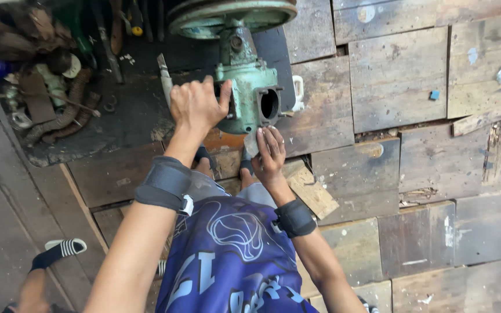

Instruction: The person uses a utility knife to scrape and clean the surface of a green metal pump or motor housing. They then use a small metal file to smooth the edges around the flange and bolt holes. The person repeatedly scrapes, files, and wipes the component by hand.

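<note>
Crouched over a floor of worn wooden planks [398,87], I curl my right hand [269,152] around a small flat grey piece [251,144] at about five o'clock from the square port of a green cast-metal pump body [244,95], fingers pinching its edge. My left hand [195,107], at nine o'clock from that port, is closed on the pump's side, thumb hooked over the casting. Beyond, at twelve o'clock, the pump's round green wheel [233,14] lies against the boards, with a heap of hoses and tools [53,87] at ten o'clock.
</note>
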